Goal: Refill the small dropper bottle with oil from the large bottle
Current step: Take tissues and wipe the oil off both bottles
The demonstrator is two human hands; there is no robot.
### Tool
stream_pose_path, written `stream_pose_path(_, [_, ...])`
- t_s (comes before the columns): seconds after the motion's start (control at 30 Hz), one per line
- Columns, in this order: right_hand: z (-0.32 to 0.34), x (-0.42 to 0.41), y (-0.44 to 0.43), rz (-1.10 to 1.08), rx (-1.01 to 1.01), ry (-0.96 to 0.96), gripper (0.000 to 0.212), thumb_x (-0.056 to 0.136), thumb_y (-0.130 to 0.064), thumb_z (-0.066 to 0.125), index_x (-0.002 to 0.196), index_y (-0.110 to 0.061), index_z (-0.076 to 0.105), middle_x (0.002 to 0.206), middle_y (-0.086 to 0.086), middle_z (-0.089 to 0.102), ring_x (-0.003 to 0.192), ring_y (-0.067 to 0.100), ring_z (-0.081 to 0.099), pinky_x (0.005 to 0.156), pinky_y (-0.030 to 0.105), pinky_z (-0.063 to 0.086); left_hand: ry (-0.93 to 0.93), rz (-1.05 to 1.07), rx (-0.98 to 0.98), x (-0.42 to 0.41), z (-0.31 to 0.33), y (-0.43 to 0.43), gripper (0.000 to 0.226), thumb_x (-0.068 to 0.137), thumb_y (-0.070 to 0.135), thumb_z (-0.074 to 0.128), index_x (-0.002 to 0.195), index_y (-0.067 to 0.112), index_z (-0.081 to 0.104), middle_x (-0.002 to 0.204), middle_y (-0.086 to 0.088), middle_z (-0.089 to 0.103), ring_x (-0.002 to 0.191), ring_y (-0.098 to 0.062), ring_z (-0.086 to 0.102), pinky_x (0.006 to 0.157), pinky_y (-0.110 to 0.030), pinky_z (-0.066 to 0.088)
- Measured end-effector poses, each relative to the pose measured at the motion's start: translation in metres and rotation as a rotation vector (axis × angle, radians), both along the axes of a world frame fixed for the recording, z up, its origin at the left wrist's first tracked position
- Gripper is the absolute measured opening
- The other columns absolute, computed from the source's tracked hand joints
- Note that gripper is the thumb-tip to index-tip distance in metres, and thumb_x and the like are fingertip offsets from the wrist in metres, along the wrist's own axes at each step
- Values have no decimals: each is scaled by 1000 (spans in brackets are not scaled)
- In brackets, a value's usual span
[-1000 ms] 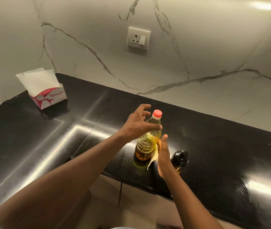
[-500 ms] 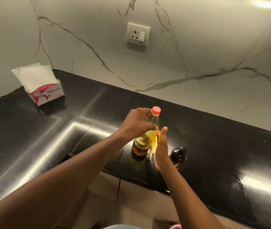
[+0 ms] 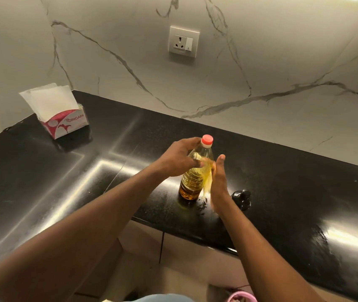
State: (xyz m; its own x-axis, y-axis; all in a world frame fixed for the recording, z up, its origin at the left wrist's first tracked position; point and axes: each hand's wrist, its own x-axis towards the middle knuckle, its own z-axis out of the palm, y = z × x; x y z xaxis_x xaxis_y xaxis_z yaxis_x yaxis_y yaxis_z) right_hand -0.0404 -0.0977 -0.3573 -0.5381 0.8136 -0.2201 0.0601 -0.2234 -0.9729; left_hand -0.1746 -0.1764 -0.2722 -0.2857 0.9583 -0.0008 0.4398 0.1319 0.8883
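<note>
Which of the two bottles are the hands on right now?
The large red-capped bottle of yellow oil: the left hand grips its shoulder, the right hand lies flat against its side. The small dark dropper bottle stands unheld, to the right.

Oil bottle (image 3: 192,182), clear plastic with red cap (image 3: 207,140) on, stands upright near the front edge of the black tabletop (image 3: 293,192), mostly full of golden oil, my left hand (image 3: 175,160) gripping its shoulder. Just to its right sits the dark dropper bottle (image 3: 241,198), black bulb on top.
</note>
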Motion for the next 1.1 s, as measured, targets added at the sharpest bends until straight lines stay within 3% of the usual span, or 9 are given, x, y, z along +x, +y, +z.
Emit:
stream_pose_path(0.17, [-20, 1, 1, 44, -51, -76, 66, 103, -66, 9, 112, -35, 66, 108, -13, 71, 114, 13, 64, 95, 31, 47, 24, -29, -14, -4, -1, -1, 60, 88, 3, 77, 142, 21, 57, 137, -2, 65, 135, -22, 55, 114, -51, 44])
stream_pose_path(0.27, [-19, 7, 5, 50, -124, -96, 75, 101, -69, 5, 108, -29, 68, 99, -9, 75, 99, 9, 68, 86, 29, 50, 27, -70, -44, -6, 3, -1, 63, 88, 0, 75, 144, 20, 55, 142, -2, 61, 138, -22, 52, 110, -42, 42])
stream_pose_path(0.33, [-16, 8, 9, 11, -143, -67, 80, 99, -74, 7, 108, -26, 71, 98, -3, 79, 99, 15, 72, 87, 34, 52, 78, -58, -28, -7, 3, -1, 63, 89, 3, 76, 145, 20, 53, 145, -4, 55, 138, -21, 48, 106, -36, 40])
stream_pose_path(0.5, [-22, 7, 4, -42, -83, -69, 77, 102, -69, 11, 103, -24, 73, 98, -3, 79, 100, 16, 73, 84, 32, 52, 168, -29, 27, 1, 1, -2, 69, 84, 8, 80, 145, 23, 51, 133, -8, 49, 128, -24, 49, 106, -39, 46])
stream_pose_path(0.57, [-25, 7, 0, -39, -96, -66, 75, 102, -69, 12, 105, -25, 73, 100, -5, 79, 103, 13, 71, 93, 33, 50, 159, 5, 73, 7, -1, -1, 70, 81, 19, 85, 143, 23, 51, 129, -8, 51, 122, -22, 53, 101, -34, 50])
stream_pose_path(0.67, [-22, 5, 0, -53, -112, -60, 68, 101, -70, 15, 104, -32, 70, 97, -14, 77, 108, 11, 67, 100, 35, 47, 220, 139, 144, 16, -6, 1, 61, 80, 36, 87, 131, 19, 60, 118, -4, 56, 106, -15, 57, 83, -17, 45])
stream_pose_path(0.83, [-17, 1, -2, -66, -62, 26, 63, 101, -70, 14, 110, -36, 66, 98, -21, 77, 97, -1, 71, 86, 28, 48, 271, 191, 170, 20, -10, 6, 47, 81, 29, 85, 119, 13, 64, 111, -5, 58, 100, -19, 60, 85, -27, 50])
stream_pose_path(0.97, [-33, 1, -11, -47, -64, -46, 80, 95, -79, 18, 134, -27, 64, 130, -3, 70, 127, 15, 61, 114, 43, 40, 229, 151, 173, 14, -11, 8, 45, 80, 21, 85, 119, 15, 64, 110, -4, 63, 100, -17, 64, 87, -29, 55])
stream_pose_path(1.1, [-22, 5, -6, -21, -83, -33, 69, 102, -68, 14, 117, -30, 69, 109, -9, 78, 112, 13, 70, 97, 34, 49, 178, 116, 178, 8, -14, 7, 47, 80, 20, 82, 123, 17, 61, 111, -3, 65, 102, -17, 65, 90, -33, 58])
